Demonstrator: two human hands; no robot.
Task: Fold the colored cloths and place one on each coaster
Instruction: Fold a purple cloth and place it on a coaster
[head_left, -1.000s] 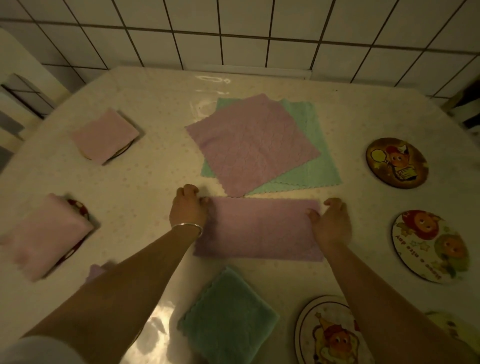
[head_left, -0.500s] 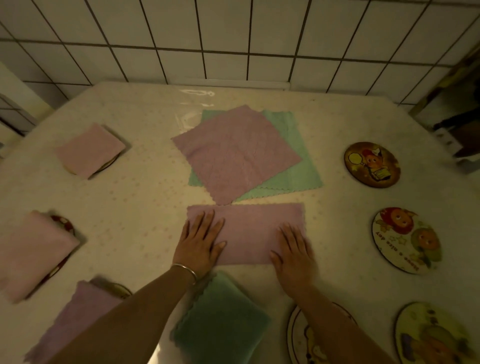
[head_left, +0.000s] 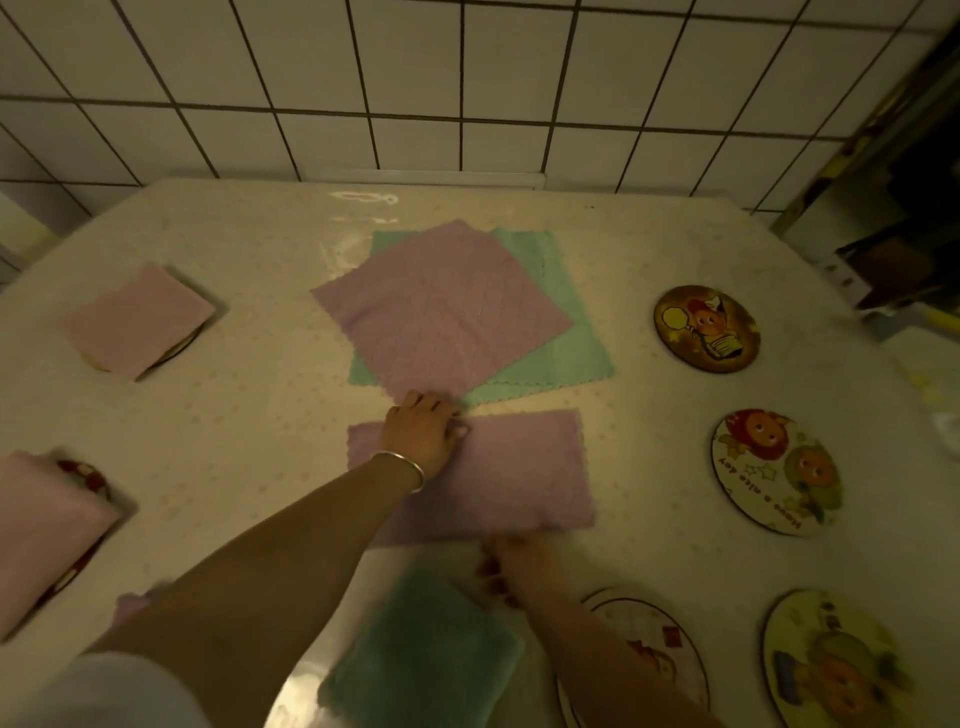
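A: Pressing down on the half-folded purple cloth (head_left: 498, 473), that's the left hand (head_left: 423, 434), knuckles bent and fingertips dug in at the cloth's far edge, a bangle (head_left: 402, 467) on the wrist.

B: And the right hand (head_left: 514, 566) sits at the near edge of that same cloth. It's blurred, so I cannot tell whether the fingers pinch the hem or only touch it.

A: The cloth lies as a long rectangle in the middle of the table (head_left: 249, 415), closer to the near edge than the far one.

B: Just beyond it, an open purple cloth (head_left: 441, 312) lies askew on an open green cloth (head_left: 566, 358), its near corner almost under the left hand.

A: Along the left edge, 2 folded pink cloths: the far pink cloth (head_left: 137, 319) sits on a coaster that peeks out under it, the near pink cloth (head_left: 44, 535) covers most of a red-patterned coaster (head_left: 85, 475).

B: At the near edge, a folded green cloth (head_left: 426, 660) lies between the 2 forearms.

A: On the right side, 3 round coasters lie bare: a dark cartoon coaster (head_left: 706, 328), a pale lettered coaster (head_left: 776, 470), and a yellow coaster (head_left: 831, 665) by the near right corner. Another coaster (head_left: 654, 660) is partly hidden by the right forearm.
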